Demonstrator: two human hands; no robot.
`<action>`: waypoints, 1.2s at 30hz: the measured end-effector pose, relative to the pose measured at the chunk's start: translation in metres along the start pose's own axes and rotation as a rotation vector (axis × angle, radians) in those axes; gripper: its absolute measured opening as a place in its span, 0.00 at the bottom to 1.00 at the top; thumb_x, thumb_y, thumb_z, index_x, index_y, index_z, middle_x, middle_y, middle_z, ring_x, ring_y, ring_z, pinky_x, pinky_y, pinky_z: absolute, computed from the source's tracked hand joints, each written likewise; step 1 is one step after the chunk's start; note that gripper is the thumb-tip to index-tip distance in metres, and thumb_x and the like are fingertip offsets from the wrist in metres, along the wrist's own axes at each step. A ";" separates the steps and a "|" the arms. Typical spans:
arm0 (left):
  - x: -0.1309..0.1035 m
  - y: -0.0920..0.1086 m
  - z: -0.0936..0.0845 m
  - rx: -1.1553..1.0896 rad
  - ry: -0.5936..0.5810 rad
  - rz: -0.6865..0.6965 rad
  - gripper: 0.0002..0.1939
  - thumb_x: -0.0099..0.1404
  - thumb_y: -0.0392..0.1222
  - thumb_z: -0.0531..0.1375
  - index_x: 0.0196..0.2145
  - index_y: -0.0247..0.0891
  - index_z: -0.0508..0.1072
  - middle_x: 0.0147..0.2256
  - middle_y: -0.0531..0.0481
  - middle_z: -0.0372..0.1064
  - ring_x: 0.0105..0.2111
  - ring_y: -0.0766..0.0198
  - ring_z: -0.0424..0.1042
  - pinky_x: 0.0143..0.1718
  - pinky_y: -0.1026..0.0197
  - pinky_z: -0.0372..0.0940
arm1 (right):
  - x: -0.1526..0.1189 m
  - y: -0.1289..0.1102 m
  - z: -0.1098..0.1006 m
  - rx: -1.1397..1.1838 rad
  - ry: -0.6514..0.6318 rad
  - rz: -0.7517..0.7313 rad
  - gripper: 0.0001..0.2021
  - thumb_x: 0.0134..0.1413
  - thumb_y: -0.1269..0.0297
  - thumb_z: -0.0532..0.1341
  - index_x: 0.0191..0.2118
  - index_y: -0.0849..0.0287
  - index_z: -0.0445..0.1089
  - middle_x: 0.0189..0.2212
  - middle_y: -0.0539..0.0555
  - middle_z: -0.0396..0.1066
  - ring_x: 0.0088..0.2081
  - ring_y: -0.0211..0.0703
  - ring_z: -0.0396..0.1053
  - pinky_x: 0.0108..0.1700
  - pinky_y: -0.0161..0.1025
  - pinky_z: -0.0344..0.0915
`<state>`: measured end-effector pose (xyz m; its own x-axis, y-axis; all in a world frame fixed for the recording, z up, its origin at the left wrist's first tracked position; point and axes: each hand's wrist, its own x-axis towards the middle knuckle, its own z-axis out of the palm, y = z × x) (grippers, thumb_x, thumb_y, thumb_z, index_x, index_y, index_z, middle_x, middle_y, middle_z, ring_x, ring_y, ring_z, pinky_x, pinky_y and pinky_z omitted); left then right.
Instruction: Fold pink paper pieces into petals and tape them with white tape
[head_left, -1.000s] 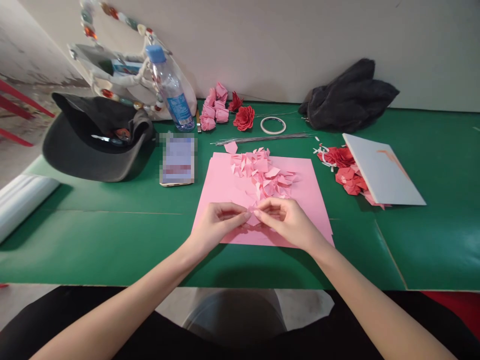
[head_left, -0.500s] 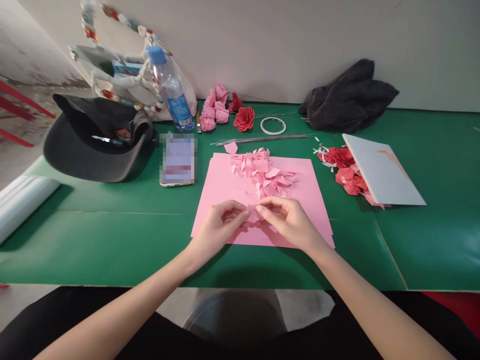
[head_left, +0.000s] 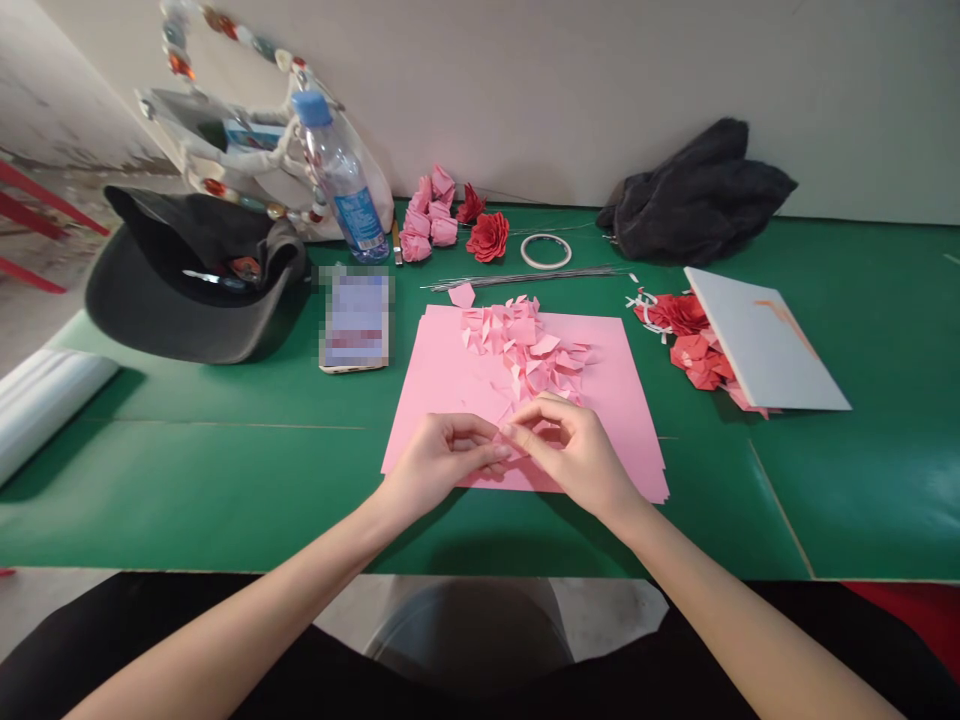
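Observation:
My left hand [head_left: 448,448] and my right hand [head_left: 564,445] meet over the near part of the pink paper sheets [head_left: 431,370]. Both are closed, thumbs against fingers, on one small pink paper piece [head_left: 517,452] between them; my fingers cover much of it. Just beyond my hands lies a heap of curled pink paper petals [head_left: 536,350] on the sheets. A single pink petal [head_left: 462,295] rests at the far edge of the stack.
Thin wires [head_left: 525,278], a white tape ring [head_left: 546,252] and paper flowers [head_left: 487,237] lie behind the sheets. To the left are a phone [head_left: 356,320], a bottle [head_left: 349,190] and a cap [head_left: 195,270]. A white board [head_left: 772,345] leans over red flowers [head_left: 697,360] on the right.
Both hands have shifted slightly toward me with the pink piece. My left fingers have straightened a little, and my right fingertips have moved closer to the left ones.

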<state>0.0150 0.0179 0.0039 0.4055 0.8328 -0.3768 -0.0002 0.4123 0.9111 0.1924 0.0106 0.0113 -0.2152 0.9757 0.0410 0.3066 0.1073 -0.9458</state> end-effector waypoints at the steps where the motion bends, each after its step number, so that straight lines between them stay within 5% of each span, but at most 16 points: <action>1: 0.000 0.000 -0.001 -0.005 0.025 0.022 0.13 0.54 0.42 0.69 0.33 0.31 0.75 0.29 0.47 0.77 0.28 0.61 0.77 0.33 0.62 0.72 | 0.000 0.000 0.000 0.027 -0.010 0.016 0.04 0.55 0.65 0.62 0.32 0.57 0.72 0.31 0.50 0.71 0.35 0.39 0.71 0.38 0.36 0.69; 7: 0.001 0.003 -0.001 -0.036 0.169 0.137 0.13 0.56 0.41 0.67 0.36 0.32 0.71 0.26 0.49 0.75 0.27 0.62 0.76 0.34 0.61 0.71 | 0.000 0.005 0.002 0.186 -0.048 0.133 0.10 0.47 0.64 0.68 0.37 0.57 0.71 0.34 0.51 0.74 0.36 0.41 0.75 0.40 0.37 0.73; 17: 0.002 0.001 -0.001 0.040 0.158 0.179 0.13 0.57 0.41 0.67 0.37 0.33 0.70 0.26 0.51 0.74 0.27 0.62 0.76 0.34 0.61 0.70 | 0.005 0.007 -0.012 0.185 -0.139 0.237 0.11 0.50 0.67 0.64 0.41 0.60 0.71 0.36 0.54 0.76 0.37 0.43 0.76 0.43 0.42 0.74; 21: 0.001 0.002 -0.001 0.063 0.100 0.165 0.15 0.57 0.41 0.66 0.41 0.34 0.70 0.25 0.51 0.73 0.27 0.61 0.76 0.34 0.60 0.70 | 0.006 0.002 -0.015 0.173 -0.191 0.161 0.09 0.54 0.62 0.62 0.40 0.59 0.72 0.37 0.54 0.76 0.39 0.44 0.75 0.43 0.41 0.73; 29: -0.004 0.005 0.003 0.231 0.076 0.205 0.18 0.63 0.45 0.60 0.50 0.38 0.67 0.32 0.48 0.76 0.34 0.58 0.77 0.40 0.56 0.71 | 0.007 0.002 -0.020 0.061 0.010 0.094 0.12 0.56 0.56 0.61 0.32 0.60 0.71 0.25 0.51 0.70 0.24 0.36 0.68 0.26 0.34 0.67; 33: 0.002 0.006 -0.011 0.608 0.213 0.386 0.17 0.66 0.45 0.57 0.51 0.40 0.69 0.47 0.44 0.73 0.45 0.57 0.73 0.50 0.54 0.67 | 0.012 0.012 -0.037 -0.164 0.280 0.041 0.15 0.58 0.55 0.58 0.44 0.59 0.71 0.37 0.56 0.70 0.23 0.34 0.64 0.26 0.37 0.67; 36: 0.010 0.003 -0.021 0.892 0.248 0.508 0.17 0.68 0.43 0.54 0.53 0.40 0.69 0.57 0.43 0.64 0.60 0.52 0.59 0.60 0.46 0.55 | 0.013 0.016 -0.037 -0.441 0.417 -0.074 0.17 0.59 0.59 0.58 0.52 0.57 0.68 0.48 0.60 0.64 0.28 0.37 0.68 0.36 0.42 0.71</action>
<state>0.0001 0.0349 -0.0002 0.3483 0.9251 0.1512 0.5954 -0.3429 0.7266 0.2288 0.0322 0.0083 0.1033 0.9456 0.3084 0.6790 0.1595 -0.7166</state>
